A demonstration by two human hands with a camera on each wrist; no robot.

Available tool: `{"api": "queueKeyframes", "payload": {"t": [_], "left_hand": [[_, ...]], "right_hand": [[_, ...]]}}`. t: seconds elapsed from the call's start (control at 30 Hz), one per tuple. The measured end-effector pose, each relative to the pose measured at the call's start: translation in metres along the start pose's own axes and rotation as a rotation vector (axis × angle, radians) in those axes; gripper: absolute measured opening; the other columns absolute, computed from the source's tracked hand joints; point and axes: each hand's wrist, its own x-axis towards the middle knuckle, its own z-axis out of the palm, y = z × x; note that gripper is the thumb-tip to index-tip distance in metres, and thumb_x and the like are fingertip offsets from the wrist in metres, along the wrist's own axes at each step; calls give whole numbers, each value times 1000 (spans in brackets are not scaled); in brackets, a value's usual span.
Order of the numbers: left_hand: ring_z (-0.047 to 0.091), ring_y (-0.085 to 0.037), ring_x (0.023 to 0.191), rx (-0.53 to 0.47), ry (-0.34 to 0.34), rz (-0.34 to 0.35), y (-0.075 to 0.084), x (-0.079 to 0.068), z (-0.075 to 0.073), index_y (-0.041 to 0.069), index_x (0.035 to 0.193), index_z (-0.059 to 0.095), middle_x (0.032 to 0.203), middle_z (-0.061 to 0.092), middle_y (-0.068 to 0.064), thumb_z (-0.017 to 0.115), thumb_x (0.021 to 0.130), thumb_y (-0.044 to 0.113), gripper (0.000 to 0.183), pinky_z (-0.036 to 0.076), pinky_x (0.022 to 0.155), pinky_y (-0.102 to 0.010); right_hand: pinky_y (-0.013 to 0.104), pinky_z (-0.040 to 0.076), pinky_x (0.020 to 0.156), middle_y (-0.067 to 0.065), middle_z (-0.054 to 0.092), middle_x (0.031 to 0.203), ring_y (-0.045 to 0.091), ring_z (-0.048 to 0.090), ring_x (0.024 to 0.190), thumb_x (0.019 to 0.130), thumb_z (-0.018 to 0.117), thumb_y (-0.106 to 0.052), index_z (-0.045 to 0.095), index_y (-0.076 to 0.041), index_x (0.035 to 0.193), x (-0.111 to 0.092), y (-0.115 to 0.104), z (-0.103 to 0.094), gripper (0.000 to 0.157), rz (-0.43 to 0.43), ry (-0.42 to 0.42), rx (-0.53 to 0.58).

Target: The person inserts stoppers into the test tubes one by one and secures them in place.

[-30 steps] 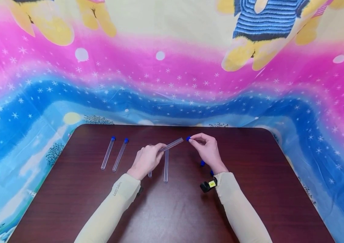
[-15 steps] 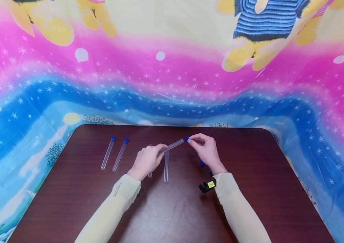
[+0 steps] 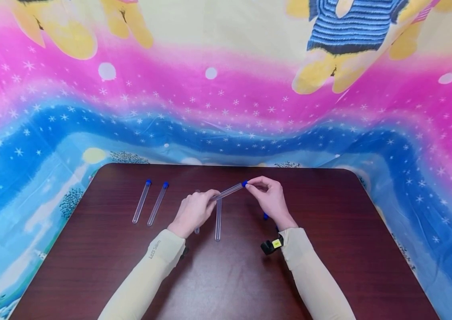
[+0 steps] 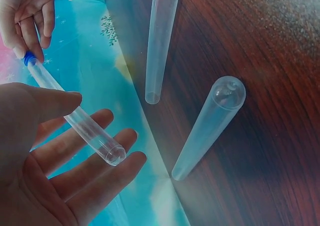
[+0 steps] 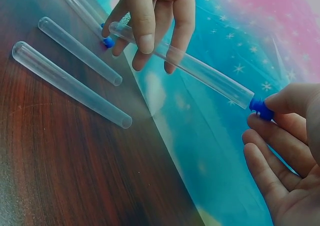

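Observation:
My left hand (image 3: 195, 210) pinches a clear test tube (image 5: 210, 78) between thumb and fingers near its rounded end. The tube is tilted above the table, its mouth pointing up and to the right. At that mouth, my right hand (image 3: 271, 198) pinches a blue cap (image 5: 261, 108) with thumb and index finger; the cap meets the rim of the tube. Two uncapped test tubes lie on the table below: one (image 3: 218, 222) shows beside my left hand, while the other (image 5: 80, 50) is partly hidden behind that hand in the head view.
On the left of the dark wooden table (image 3: 226, 284) lie two test tubes with blue caps, one (image 3: 142, 202) beside the other (image 3: 158, 204). A loose blue cap (image 3: 266, 216) sits under my right wrist, with another mostly hidden there. A printed cloth (image 3: 226, 98) hangs behind.
My right hand has moved slightly left, bringing the blue cap from a small gap away onto the tube's mouth. The left hand has stayed nearly still.

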Motion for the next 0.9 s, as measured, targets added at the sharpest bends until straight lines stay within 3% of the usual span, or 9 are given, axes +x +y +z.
{"api": "queueKeyframes", "payload": {"t": [0.4, 0.6, 0.9], "left_hand": [[69, -26, 68, -33, 14, 28, -1, -1, 2, 19, 119, 72, 95, 75, -1, 70, 97, 17, 22, 52, 58, -44], [67, -21, 68, -42, 3, 10, -1, -1, 3, 15, 115, 73, 91, 74, 0, 69, 99, 19, 17, 53, 61, -42], [64, -20, 63, -30, 4, 15, -1, -1, 1, 16, 116, 72, 88, 73, -1, 67, 100, 21, 17, 52, 59, -41]], "right_hand": [[30, 55, 82, 2, 75, 94, 18, 71, 89, 92, 79, -20, 78, -12, 99, -1, 0, 1, 11, 2, -14, 8], [33, 55, 83, 1, 75, 93, 17, 70, 89, 92, 79, -23, 78, -13, 99, -2, -1, 0, 12, 1, -21, 8], [33, 56, 82, 6, 76, 94, 37, 71, 94, 95, 76, -21, 77, -10, 104, -2, -1, -1, 15, -2, -62, 32]]}}
